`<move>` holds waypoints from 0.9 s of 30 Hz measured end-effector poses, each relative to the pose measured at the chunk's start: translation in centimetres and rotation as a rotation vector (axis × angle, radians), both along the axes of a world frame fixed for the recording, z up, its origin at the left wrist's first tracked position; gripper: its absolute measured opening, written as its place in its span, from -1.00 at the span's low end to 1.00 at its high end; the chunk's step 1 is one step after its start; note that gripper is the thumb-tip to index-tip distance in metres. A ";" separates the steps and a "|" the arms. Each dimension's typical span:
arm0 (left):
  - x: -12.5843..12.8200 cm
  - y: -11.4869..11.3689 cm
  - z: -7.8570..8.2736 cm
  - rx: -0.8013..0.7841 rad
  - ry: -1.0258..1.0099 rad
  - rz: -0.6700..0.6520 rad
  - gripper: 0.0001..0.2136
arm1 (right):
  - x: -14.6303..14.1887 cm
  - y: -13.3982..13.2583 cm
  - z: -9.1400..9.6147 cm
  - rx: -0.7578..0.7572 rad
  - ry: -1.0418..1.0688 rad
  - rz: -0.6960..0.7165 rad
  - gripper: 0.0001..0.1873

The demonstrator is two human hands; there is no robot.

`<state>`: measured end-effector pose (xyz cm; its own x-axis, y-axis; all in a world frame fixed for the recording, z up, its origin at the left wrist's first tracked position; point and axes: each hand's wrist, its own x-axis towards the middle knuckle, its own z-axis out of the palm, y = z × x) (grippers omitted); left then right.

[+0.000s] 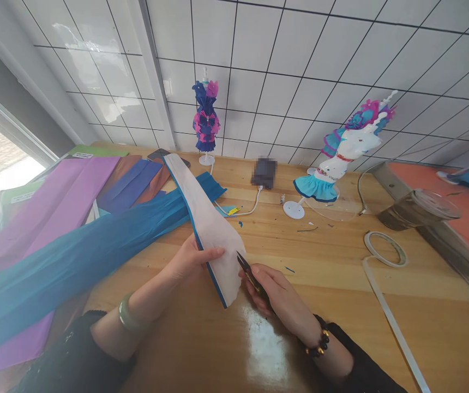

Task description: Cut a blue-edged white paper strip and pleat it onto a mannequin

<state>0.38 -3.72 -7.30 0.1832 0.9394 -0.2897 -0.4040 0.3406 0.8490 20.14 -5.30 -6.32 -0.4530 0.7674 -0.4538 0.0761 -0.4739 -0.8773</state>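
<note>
Centre of the frame: one white sheet [214,224] with a curved right edge, blue backing showing along its left side; held over the wooden tabletop [336,289]. It is gripped by the left hand [193,256], which is closed on it, thumb laid on the white face, fingers hidden behind. A pale green bangle [125,314] is worn on that wrist.

Lower centre, to the right: one pair of dark scissors [254,281], clasped in the closed right hand [277,292], tips placed at the sheet's right edge; whether the blades are parted cannot be told. A beaded bracelet [323,339] is worn on that wrist.

Left of the frame: one long blue crepe-paper strip [83,256], laid partly over purple paper [81,183]; folded indigo paper [130,185] is set beside these.

Upper centre: one miniature dress form [206,123], dressed in navy and pink; one dark device [264,173], pixelated, with a white cable [254,207] attached.

Upper right: one white dress form [353,146], tilted, fitted with a turquoise skirt [316,188].

Right of the frame: one tape roll [401,256], its strip [394,322] run out toward the lower edge; one brown see-through cup [406,212].
</note>
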 end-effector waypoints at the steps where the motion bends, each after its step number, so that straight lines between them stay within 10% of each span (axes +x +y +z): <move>1: 0.1 0.0 0.1 0.010 0.004 -0.012 -0.66 | 0.0 0.0 -0.1 0.008 0.009 -0.006 -0.56; 27: 1.3 -0.5 0.3 0.158 0.021 -0.099 -0.68 | -0.2 -1.0 -0.5 0.181 -0.124 0.025 -0.54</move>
<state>1.68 -4.18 -6.95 0.2723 0.9513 -0.1448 -0.3568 0.2395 0.9029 19.90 -6.26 -6.87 -0.4226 0.8304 -0.3632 0.1982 -0.3064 -0.9311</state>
